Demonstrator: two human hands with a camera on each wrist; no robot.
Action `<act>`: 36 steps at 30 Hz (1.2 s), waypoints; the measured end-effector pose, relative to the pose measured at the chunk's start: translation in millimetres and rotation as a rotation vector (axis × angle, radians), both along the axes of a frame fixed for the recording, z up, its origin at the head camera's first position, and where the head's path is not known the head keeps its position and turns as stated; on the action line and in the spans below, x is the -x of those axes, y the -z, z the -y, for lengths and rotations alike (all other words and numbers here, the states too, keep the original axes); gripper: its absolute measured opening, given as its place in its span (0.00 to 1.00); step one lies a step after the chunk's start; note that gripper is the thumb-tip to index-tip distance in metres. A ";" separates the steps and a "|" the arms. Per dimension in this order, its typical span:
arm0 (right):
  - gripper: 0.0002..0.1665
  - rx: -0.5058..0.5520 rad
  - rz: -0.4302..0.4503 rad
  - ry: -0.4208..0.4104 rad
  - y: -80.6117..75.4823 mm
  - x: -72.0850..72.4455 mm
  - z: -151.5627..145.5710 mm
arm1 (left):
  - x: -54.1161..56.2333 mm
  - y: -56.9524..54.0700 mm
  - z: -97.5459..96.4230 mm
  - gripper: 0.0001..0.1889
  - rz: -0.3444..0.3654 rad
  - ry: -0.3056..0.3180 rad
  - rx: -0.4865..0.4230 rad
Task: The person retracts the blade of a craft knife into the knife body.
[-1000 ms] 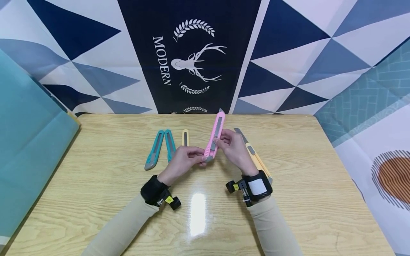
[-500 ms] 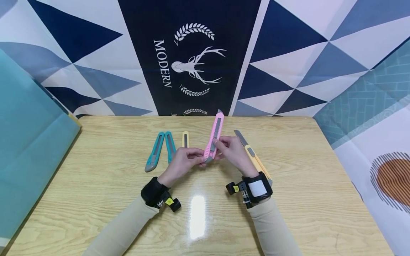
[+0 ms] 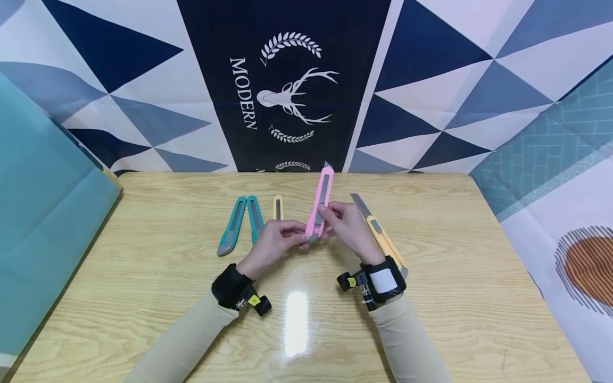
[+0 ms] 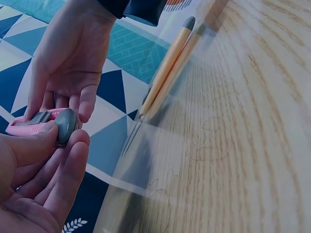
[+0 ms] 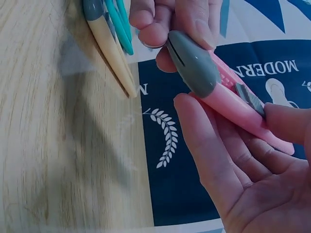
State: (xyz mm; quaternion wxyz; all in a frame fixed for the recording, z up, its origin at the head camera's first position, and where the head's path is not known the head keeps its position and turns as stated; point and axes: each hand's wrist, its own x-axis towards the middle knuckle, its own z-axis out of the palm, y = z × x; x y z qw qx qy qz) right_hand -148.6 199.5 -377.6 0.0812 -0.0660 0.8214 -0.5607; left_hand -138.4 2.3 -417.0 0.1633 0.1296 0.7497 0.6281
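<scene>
Features a wood-grained table (image 3: 479, 319) bearing two teal utility knives (image 3: 233, 226) at left, far ends close together, with a partly hidden yellow knife (image 3: 278, 206) near them and, at right, an orange-yellow knife (image 3: 377, 225) lying aslant, grey blade extended. Shows, beyond the far edge, a blue-and-white triangle-patterned backdrop (image 3: 436, 42) with a black panel (image 3: 210, 21) carrying a sideways white deer head (image 3: 273, 98), laurel sprays (image 3: 291, 43) and the word MODERN (image 3: 243, 93). Takes in a teal panel (image 3: 48, 213) at left, a brown striped disc (image 3: 591, 270) at right.
</scene>
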 end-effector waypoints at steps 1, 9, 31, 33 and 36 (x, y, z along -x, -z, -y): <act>0.17 -0.003 0.001 0.003 0.0 0.0 0.1 | -0.1 -0.2 -0.2 0.12 -0.001 -0.001 0.005; 0.14 -0.054 -0.028 0.004 -1.5 -0.6 0.5 | 0.2 0.5 -1.7 0.12 -0.022 0.003 0.031; 0.15 -0.026 -0.048 0.009 3.8 0.4 2.8 | 3.6 -0.1 0.9 0.13 0.006 -0.023 -0.028; 0.14 -0.024 -0.048 0.003 2.9 0.0 2.8 | 3.8 0.3 1.2 0.13 0.008 -0.025 -0.025; 0.14 -0.029 -0.050 -0.005 1.6 -0.5 2.8 | 3.5 0.0 1.8 0.13 0.010 -0.028 -0.026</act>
